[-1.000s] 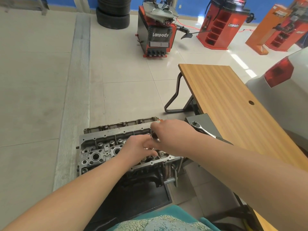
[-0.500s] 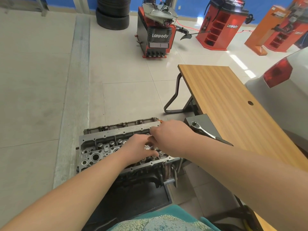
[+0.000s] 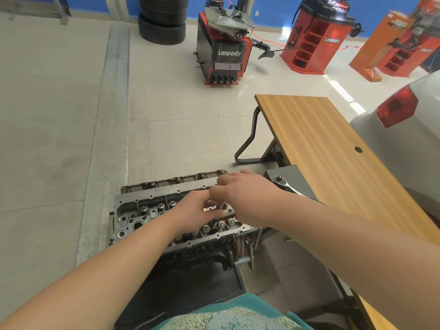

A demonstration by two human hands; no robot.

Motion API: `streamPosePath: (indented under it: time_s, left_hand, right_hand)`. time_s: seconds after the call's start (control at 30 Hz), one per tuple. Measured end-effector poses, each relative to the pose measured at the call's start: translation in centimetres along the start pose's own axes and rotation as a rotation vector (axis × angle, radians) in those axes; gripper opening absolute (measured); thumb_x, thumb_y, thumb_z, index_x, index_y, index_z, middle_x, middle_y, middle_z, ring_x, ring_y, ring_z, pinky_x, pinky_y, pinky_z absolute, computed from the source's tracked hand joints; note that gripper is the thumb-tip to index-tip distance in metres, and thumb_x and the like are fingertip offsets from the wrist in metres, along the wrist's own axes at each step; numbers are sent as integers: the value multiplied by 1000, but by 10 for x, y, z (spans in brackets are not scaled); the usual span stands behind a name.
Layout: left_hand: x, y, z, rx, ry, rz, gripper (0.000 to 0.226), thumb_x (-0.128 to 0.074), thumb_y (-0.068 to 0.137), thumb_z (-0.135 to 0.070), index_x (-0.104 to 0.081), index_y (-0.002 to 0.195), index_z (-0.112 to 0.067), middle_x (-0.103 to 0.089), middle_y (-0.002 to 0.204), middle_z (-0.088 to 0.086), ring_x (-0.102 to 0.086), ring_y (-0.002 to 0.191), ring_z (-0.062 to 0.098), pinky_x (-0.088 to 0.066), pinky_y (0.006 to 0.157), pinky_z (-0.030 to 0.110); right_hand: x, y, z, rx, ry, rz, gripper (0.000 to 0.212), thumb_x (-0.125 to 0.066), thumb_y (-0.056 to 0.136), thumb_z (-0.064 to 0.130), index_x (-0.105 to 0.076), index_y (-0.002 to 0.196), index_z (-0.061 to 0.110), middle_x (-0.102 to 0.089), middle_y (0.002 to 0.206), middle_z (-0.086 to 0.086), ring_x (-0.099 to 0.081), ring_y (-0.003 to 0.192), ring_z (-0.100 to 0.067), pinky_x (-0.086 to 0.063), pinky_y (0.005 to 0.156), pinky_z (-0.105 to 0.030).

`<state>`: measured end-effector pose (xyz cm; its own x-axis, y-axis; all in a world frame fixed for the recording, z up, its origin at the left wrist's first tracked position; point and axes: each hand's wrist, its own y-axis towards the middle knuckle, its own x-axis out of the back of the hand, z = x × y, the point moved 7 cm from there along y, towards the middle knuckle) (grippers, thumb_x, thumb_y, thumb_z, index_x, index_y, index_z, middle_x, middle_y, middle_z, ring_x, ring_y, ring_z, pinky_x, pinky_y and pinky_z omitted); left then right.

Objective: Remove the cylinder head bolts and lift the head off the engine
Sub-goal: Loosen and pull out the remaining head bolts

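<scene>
Cyl head [image 3: 142,210] on engine, front-ctr – ratchet [image 3: 287,186] just R – desk [image 3: 333,163] further R.

Both hands' fingers [image 3: 215,195] hide bolt [image 3: 219,205]; car [image 3: 404,129] cut off.
</scene>
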<state>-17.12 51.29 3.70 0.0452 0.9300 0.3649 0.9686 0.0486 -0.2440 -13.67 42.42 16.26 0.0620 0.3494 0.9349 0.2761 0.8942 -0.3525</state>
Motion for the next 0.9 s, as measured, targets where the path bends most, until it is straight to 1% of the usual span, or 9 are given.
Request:
streamPosePath:
  time_s: [0.13, 0.27, 0.37, 0.5, 0.6, 0.67, 0.73, 0.8, 0.9]
  left_hand:
    - [4, -2, 2, -8, 68, -72, 25, -84, 88, -30, -71, 78, -48, -71, 78, -24, -63, 70, -9, -45, 69, 21]
    - [6, 0, -8, -68, 63, -176, 22, -89, 77, -19, -71, 79, -31, -73, 81, -8, -65, 77, 6, -53, 76, 32]
    - [0, -1, -10, -71, 49, -42, 22, -86, 88, -29, -72, 97, -44, -76, 99, -24, -70, 97, -2, -55, 85, 24]
    - [4, -4, -10, -80, 171, 23, 26, -76, 96, -33, -69, 85, -56, -72, 87, -30, -66, 78, -9, -48, 70, 14]
    - [11, -2, -12, -33, 146, -105, 17, -84, 85, -32, -70, 79, -40, -73, 76, -14, -65, 65, 6, -58, 65, 33]
    - [9, 0, -20, -72, 155, -141, 23, -87, 80, -31, -69, 71, -41, -74, 74, -14, -67, 70, 6, -59, 72, 39]
    - [1, 0, -27, -121, 158, -97, 32, -87, 84, -26, -68, 79, -50, -75, 84, -26, -69, 86, -4, -57, 84, 30]
    - [-4, 0, -23, -75, 147, -22, 20, -78, 95, -30, -72, 99, -48, -75, 99, -28, -68, 99, -8, -55, 91, 25]
    - [-2, -1, -12, -26, 142, -1, 28, -71, 98, -33, -69, 84, -56, -71, 82, -30, -64, 75, -12, -45, 68, 12]
  right_hand:
    - [10, -6, -2, 32, 146, -44, 38, -61, 91, 22, -61, 127, 33, -57, 118, 6, -57, 93, -19, -36, 67, -31]
    - [3, 2, -3, -156, 27, -42, 31, -52, 100, 51, -57, 110, 21, -50, 75, 5, -51, 63, -18, -36, 52, -31]
    - [-1, 4, 1, -109, 1, 1, 17, -54, 104, 28, -58, 119, 21, -53, 81, 2, -53, 69, -18, -43, 58, -34]
    - [5, -8, 7, 140, 82, 22, 39, -62, 88, 3, -66, 119, 27, -61, 119, 4, -54, 105, -20, -50, 87, -41]
    - [12, -8, 2, 17, 136, -99, 32, -63, 97, 40, -56, 128, 36, -60, 107, 9, -60, 86, -17, -51, 64, -35]
    - [6, -2, -6, -174, 29, -80, 32, -55, 101, 51, -52, 112, 22, -53, 83, 5, -55, 69, -22, -38, 52, -32]
    - [0, 3, -8, -218, -37, -42, 17, -54, 104, 33, -46, 101, 18, -43, 73, 3, -47, 60, -23, -30, 49, -32]
    - [-1, 0, -5, -103, -9, -14, 15, -59, 96, 13, -52, 108, 19, -51, 88, 2, -51, 73, -21, -38, 58, -34]
    - [4, -11, -4, 55, 144, 2, 39, -63, 90, 7, -63, 123, 27, -56, 121, 6, -54, 105, -19, -51, 83, -39]
